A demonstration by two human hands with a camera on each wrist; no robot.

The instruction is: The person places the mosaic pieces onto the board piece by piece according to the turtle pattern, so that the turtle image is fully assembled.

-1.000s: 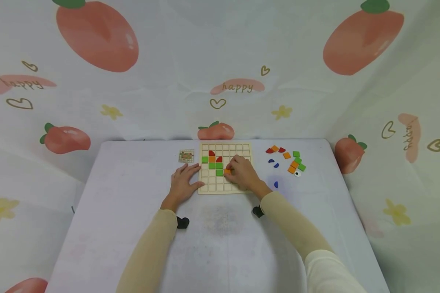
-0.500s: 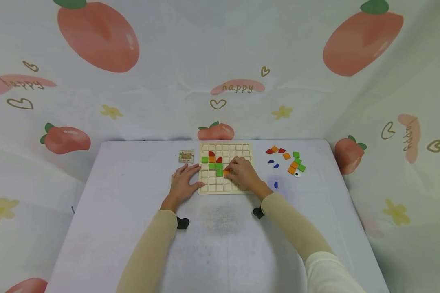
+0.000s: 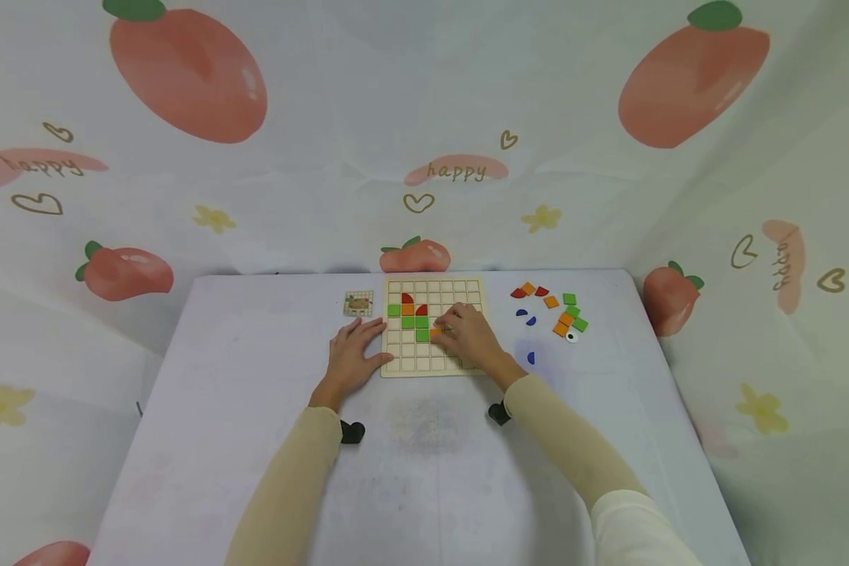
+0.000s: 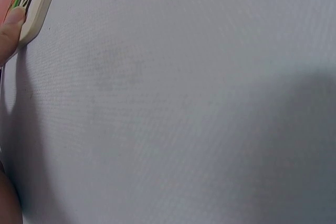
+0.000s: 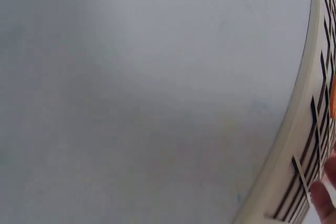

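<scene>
A pale wooden grid board [image 3: 460, 287] lies on the table, with green squares [image 3: 422, 336], red quarter-circles [image 3: 407, 299] and an orange square set in its left half. At the board's left edge rests my left hand [image 3: 351, 358], fingers spread; its thumb [image 4: 11, 27] touches the rim in the left wrist view. Over the board's middle, my right hand [image 3: 469, 334] has thumb and finger curled at an orange square tile [image 3: 435, 333], which it seems to pinch beside the lowest green square. The hand partly hides this tile.
Left of the board lies a small pattern card [image 3: 358, 303]. To the right are loose green [image 3: 570, 299], orange [image 3: 551, 302] and red [image 3: 542, 292] pieces, blue half-circles [image 3: 531, 358] and a white eye disc [image 3: 572, 336]. A printed curtain stands behind the table [image 3: 424, 487].
The orange tile shows a little less beneath my right fingers, which have shifted slightly over it. My left hand stays put; the whole head view has drifted slightly.
</scene>
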